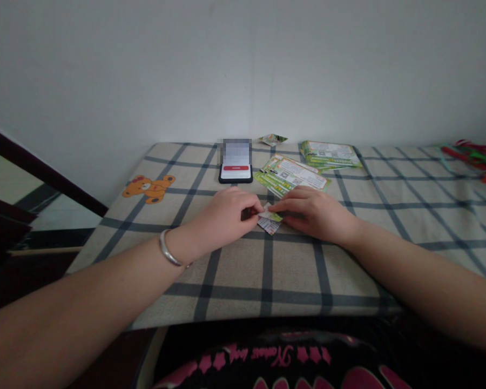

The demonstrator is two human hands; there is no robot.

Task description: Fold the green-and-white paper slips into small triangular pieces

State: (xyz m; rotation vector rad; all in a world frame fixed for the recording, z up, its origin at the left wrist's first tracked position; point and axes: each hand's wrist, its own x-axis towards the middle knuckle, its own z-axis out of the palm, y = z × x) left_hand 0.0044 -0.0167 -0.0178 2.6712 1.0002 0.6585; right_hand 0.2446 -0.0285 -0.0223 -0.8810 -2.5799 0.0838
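Two bare hands, the left hand (222,219) and the right hand (314,213), pinch one small folded leaflet (269,220) from either side, just above a plaid cloth (235,275). One silver bangle (169,248) sits on the left wrist. Also on the cloth: one loose fan of green printed leaflets (289,175) just beyond the hands, one thicker leaflet stack (330,154) behind it, one folded leaflet (272,139) by the wall, one black smartphone (235,170) with a lit screen, one printed teddy bear (148,189), and tangled red and green ribbons (473,159) at far right.
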